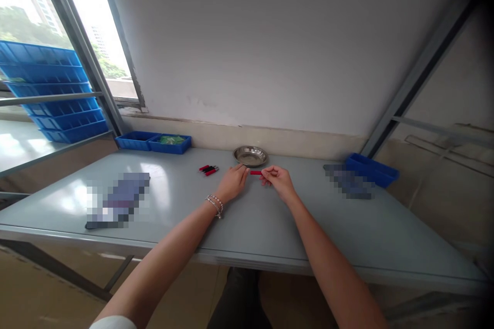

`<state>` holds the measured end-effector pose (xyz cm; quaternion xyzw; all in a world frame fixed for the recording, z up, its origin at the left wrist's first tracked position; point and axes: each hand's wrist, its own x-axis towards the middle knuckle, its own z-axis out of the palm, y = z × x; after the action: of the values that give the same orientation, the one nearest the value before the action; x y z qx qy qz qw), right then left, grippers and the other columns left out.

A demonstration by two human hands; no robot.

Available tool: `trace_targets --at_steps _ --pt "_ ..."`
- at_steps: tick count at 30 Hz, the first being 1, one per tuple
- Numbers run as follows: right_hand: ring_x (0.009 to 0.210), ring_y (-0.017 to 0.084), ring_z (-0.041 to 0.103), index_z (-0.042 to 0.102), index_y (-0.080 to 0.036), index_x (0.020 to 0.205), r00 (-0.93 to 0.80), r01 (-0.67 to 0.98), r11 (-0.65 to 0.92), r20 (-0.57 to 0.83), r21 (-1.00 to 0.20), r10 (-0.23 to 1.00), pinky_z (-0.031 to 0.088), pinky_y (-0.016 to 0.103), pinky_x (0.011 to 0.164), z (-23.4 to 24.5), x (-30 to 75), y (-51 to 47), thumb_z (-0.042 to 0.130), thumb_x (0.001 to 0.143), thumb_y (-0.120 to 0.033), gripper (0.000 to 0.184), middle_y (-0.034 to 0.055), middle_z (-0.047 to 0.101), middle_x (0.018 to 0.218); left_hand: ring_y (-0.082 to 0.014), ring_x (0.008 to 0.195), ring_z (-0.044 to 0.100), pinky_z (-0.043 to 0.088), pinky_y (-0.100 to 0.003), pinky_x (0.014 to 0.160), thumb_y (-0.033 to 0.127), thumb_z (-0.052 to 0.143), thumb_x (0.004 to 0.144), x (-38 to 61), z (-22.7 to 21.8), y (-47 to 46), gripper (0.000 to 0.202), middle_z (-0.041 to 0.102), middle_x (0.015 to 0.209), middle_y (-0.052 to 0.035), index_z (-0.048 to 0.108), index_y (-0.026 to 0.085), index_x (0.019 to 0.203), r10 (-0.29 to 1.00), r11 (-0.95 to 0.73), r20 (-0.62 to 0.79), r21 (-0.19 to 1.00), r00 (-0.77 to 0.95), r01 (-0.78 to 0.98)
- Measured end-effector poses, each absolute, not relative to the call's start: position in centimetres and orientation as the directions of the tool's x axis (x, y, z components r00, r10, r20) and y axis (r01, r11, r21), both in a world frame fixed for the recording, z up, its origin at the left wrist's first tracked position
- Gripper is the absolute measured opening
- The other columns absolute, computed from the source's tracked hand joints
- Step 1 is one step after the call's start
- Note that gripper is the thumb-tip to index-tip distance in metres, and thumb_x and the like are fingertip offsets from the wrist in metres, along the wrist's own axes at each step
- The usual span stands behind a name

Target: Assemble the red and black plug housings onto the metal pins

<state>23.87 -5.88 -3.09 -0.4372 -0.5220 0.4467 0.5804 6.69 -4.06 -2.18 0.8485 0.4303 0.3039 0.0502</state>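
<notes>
A short, thin red stick [256, 172] is held level between my hands, low over the table and just in front of a round metal bowl [250, 156]. My right hand [278, 180] pinches its right end between thumb and fingers. At the other end, my left hand [232, 183] has its fingers closed with the tips against the stick; what lies under them is hidden. Some red shows beneath my right fingers, too small to make out. Several small red and black sticks [209, 170] with metallic-looking tips lie left of my left hand.
Two blue bins [170, 145] sit at the back left, one holding green packets. Another blue bin [372, 169] stands at the right, beside a blurred flat item [349, 182]. A second blurred item [119, 199] lies front left. Stacked blue crates [57, 93] occupy the left shelf.
</notes>
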Motion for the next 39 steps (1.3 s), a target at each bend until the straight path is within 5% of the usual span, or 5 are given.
trace_targets --at_steps 4,13,21,27,39 --pt "0.051 0.013 0.06 0.057 -0.018 0.067 0.026 -0.041 0.255 0.255 -0.966 0.967 0.039 0.024 0.049 -3.2 23.8 -5.8 0.072 0.059 -0.044 0.032 0.0014 0.066 0.06 -0.0147 0.06 0.046 0.033 -0.029 0.063 0.038 0.022 0.092 6.8 -2.3 -3.9 0.042 0.052 0.064 -0.0029 0.045 0.019 0.062 0.814 -0.571 0.448 0.499 0.369 0.652" --pt "0.056 0.015 0.062 0.057 -0.018 0.066 0.023 -0.046 0.255 0.254 -0.966 0.967 0.044 0.026 0.053 -3.0 23.4 -6.1 0.075 0.054 -0.038 0.03 0.0006 0.065 0.057 -0.0103 0.05 0.036 0.029 -0.026 0.054 0.049 0.019 0.089 6.6 -2.6 -3.6 0.052 0.039 0.049 0.0024 0.037 0.018 0.051 0.868 -0.495 0.395 0.637 0.302 0.591" --pt "0.052 0.014 0.061 0.056 -0.017 0.065 0.061 -0.112 0.198 0.192 -0.974 0.98 0.043 0.026 0.052 -3.0 23.7 -6.1 0.075 0.054 -0.046 0.036 0.0012 0.065 0.057 -0.0118 0.062 0.051 0.041 -0.025 0.061 0.042 0.048 0.081 6.2 -2.6 -3.4 0.032 0.062 0.077 -0.0024 0.055 0.016 0.096 0.824 -0.563 0.453 0.724 0.341 0.399" --pt "0.051 0.014 0.061 0.057 -0.017 0.066 0.057 -0.129 0.187 0.181 -0.974 0.982 0.041 0.025 0.051 -3.2 23.7 -6.0 0.075 0.053 -0.049 0.039 0.0019 0.065 0.058 -0.0129 0.062 0.05 0.04 -0.026 0.062 0.038 0.052 0.078 6.3 -2.6 -3.5 0.025 0.062 0.07 -0.0024 0.06 0.016 0.084 0.83 -0.556 0.443 0.711 0.339 0.431" --pt "0.049 0.009 0.051 0.06 -0.017 0.066 0.167 -0.201 0.222 0.19 -0.954 0.967 0.041 0.024 0.052 -3.2 24.5 -5.6 0.076 0.05 -0.034 0.028 -0.0028 0.059 0.054 -0.0115 0.052 0.046 0.035 -0.025 0.053 0.054 0.032 0.084 5.2 -1.7 -2.7 0.051 0.051 0.052 0.0008 0.054 0.016 0.058 0.903 -0.424 0.383 0.732 0.193 0.533"
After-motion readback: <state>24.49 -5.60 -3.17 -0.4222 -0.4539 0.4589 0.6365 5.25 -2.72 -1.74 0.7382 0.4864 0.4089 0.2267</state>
